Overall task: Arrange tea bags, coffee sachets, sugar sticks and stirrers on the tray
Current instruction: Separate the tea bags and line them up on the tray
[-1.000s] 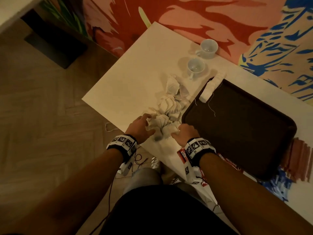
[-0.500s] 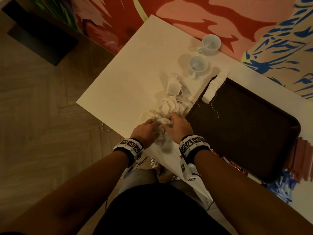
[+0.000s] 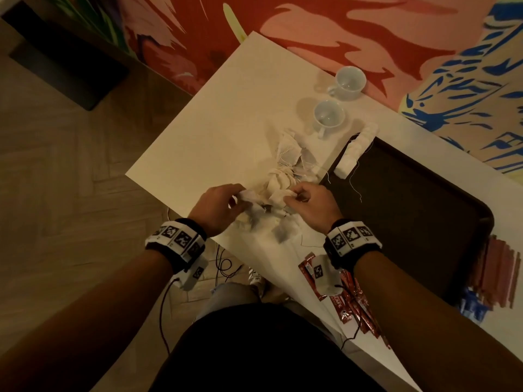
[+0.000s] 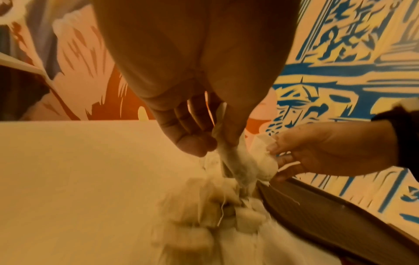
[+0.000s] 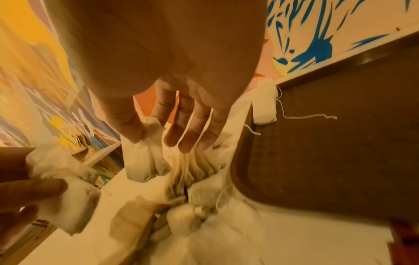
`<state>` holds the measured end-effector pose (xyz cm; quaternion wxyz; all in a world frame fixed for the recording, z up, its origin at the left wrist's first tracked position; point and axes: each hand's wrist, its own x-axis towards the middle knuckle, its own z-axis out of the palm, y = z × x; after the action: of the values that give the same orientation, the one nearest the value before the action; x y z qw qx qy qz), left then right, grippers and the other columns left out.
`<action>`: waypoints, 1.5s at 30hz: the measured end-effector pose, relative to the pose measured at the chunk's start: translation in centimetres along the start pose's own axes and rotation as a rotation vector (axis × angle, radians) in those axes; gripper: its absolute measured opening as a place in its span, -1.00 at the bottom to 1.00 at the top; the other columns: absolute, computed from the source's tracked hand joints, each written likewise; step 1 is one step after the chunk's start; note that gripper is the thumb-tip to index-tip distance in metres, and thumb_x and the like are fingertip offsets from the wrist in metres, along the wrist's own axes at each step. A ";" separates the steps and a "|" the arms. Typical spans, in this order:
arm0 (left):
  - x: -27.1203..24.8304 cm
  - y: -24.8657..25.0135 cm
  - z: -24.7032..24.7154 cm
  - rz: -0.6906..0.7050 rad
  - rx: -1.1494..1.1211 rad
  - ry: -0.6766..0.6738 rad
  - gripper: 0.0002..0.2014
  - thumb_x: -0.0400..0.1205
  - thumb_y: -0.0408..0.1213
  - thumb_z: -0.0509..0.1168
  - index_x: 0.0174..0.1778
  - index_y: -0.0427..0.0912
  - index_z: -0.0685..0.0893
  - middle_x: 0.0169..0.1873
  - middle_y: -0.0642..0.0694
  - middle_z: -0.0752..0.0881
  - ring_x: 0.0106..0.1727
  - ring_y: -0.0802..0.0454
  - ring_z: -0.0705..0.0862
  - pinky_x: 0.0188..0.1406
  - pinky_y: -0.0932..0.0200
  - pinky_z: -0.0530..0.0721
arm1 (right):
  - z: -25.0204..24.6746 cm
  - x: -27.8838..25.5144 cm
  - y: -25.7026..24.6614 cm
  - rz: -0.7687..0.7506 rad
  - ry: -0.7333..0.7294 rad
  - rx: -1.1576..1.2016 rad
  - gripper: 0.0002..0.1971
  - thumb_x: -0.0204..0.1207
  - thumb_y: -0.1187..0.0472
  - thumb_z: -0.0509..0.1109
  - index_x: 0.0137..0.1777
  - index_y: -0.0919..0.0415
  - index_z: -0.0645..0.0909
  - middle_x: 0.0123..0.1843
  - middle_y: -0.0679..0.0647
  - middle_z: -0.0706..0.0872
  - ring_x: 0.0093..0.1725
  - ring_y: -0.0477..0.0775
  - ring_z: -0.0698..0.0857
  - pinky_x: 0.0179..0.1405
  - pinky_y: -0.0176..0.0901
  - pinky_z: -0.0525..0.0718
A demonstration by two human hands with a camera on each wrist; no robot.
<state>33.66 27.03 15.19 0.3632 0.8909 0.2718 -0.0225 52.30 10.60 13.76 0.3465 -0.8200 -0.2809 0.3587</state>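
A tangled heap of white tea bags [image 3: 278,179] lies on the white table [image 3: 215,131], just left of the dark brown tray [image 3: 418,210]. My left hand [image 3: 240,198] pinches a tea bag [image 4: 238,161] between thumb and fingers and holds it above the heap. My right hand [image 3: 294,195] pinches another tea bag [image 5: 145,157] between thumb and forefinger, its other fingers spread. A row of tea bags [image 3: 356,149] lies along the tray's far left rim. Red coffee sachets [image 3: 345,295] lie under my right wrist. Brown stirrers [image 3: 498,273] and blue sugar sticks [image 3: 472,304] lie right of the tray.
Two white cups [image 3: 329,116] [image 3: 349,80] stand at the back of the table beside the painted wall. The table's left edge runs close by my left hand, with wooden floor below. Loose strings trail from the tea bags onto the tray.
Both hands have moved from the near end of the heap towards its middle. Each has picked out a tea bag and raised it a little.
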 end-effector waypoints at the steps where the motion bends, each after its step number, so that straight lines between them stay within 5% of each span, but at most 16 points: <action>1: 0.1 0.2 -0.8 0.013 -0.003 0.004 -0.92 0.70 -0.17 0.37 0.01 -0.06 0.73 -0.11 0.06 0.76 -0.18 0.09 0.68 -0.15 0.07 0.64 | -0.6 0.1 -0.2 -0.003 0.007 0.009 -0.80 0.53 0.09 0.57 0.09 0.13 0.77 -0.05 -0.05 0.80 -0.06 -0.14 0.75 -0.17 -0.39 0.61; 7: 1.8 2.4 -4.0 0.140 0.000 -0.182 -0.79 0.69 -0.10 0.39 0.18 -0.09 0.76 0.00 0.00 0.76 -0.11 0.05 0.70 0.00 -0.04 0.71 | -2.3 0.2 -3.0 -0.070 -0.073 0.123 -0.92 0.52 0.20 0.58 -0.09 0.08 0.73 -0.09 -0.02 0.80 -0.10 -0.13 0.76 -0.10 -0.36 0.65; 12: 3.9 4.6 -4.5 0.249 0.018 -0.232 -0.74 0.66 -0.07 0.42 0.23 -0.05 0.76 0.01 -0.06 0.74 -0.10 0.03 0.72 -0.03 0.02 0.70 | -2.2 0.7 -5.0 -0.101 -0.224 0.211 -0.88 0.42 0.32 0.52 -0.17 0.07 0.72 -0.17 0.11 0.76 -0.11 0.12 0.72 0.09 0.21 0.71; 18: 5.6 6.2 -5.2 0.168 -0.059 -0.167 -0.88 0.64 -0.11 0.47 0.01 0.04 0.66 -0.15 0.16 0.70 -0.17 0.25 0.69 -0.13 0.32 0.60 | -2.6 0.7 -6.1 0.010 -0.231 0.472 -0.73 0.46 -0.05 0.45 -0.04 0.15 0.68 -0.09 0.14 0.66 -0.04 0.09 0.67 0.03 0.10 0.64; 21: 5.8 6.4 -5.5 0.170 -0.126 -0.138 -0.83 0.63 -0.15 0.48 0.05 -0.08 0.65 -0.14 0.09 0.73 -0.18 0.16 0.74 -0.16 0.31 0.64 | -2.9 0.2 -6.2 0.020 -0.290 0.561 -0.54 0.41 -0.23 0.57 0.02 0.15 0.64 -0.05 0.09 0.71 0.01 0.09 0.75 0.10 0.06 0.73; 25: 6.0 6.4 -5.5 0.128 -0.192 -0.143 -0.79 0.59 -0.17 0.52 0.04 -0.08 0.66 -0.09 0.02 0.74 -0.20 0.01 0.78 -0.11 0.08 0.75 | -2.6 0.8 -5.7 -0.056 -0.270 0.442 -0.66 0.46 0.27 0.65 0.17 0.22 0.64 0.05 0.08 0.78 0.08 0.07 0.78 0.23 0.19 0.73; 32: 5.6 5.1 -5.4 -0.016 -0.507 -0.113 -0.73 0.54 -0.23 0.57 0.10 -0.14 0.72 0.00 -0.16 0.77 -0.19 -0.20 0.82 -0.08 0.02 0.83 | -2.2 1.2 -5.6 -0.023 -0.142 0.426 -0.76 0.49 0.31 0.50 0.15 0.24 0.73 0.06 0.22 0.83 0.05 0.15 0.78 0.13 0.14 0.71; 37: 4.9 2.0 -2.6 -0.093 -0.029 -0.245 -0.64 0.58 -0.09 0.52 0.26 -0.01 0.65 0.10 0.02 0.72 -0.12 0.08 0.74 -0.01 0.06 0.73 | -2.5 1.0 -5.7 0.077 -0.156 0.504 -0.73 0.47 0.28 0.29 0.02 0.14 0.82 0.10 0.11 0.87 0.16 0.09 0.76 0.25 0.09 0.67; 42: 4.1 0.6 2.1 -0.111 0.229 -0.344 -0.57 0.66 0.02 0.34 0.45 0.11 0.47 0.20 -0.07 0.62 0.07 -0.14 0.68 0.13 -0.07 0.67 | -2.1 1.2 -5.1 0.111 -0.096 0.525 -0.68 0.38 0.22 0.24 -0.02 0.21 0.79 -0.04 0.21 0.87 0.13 0.28 0.76 0.43 0.30 0.61; 45: 4.8 0.9 3.0 -0.113 0.238 -0.302 -0.66 0.70 -0.06 0.26 0.40 0.08 0.52 0.20 -0.10 0.63 0.12 -0.21 0.68 0.13 -0.08 0.66 | -2.1 1.1 -5.1 0.110 -0.056 0.623 -0.63 0.38 0.31 0.20 0.17 0.25 0.66 -0.19 0.23 0.82 -0.10 0.26 0.69 0.13 0.26 0.66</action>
<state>38.67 26.74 12.42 0.2899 0.8974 0.2594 -0.2081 53.48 13.68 18.34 0.5533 -0.6781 -0.1222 0.4680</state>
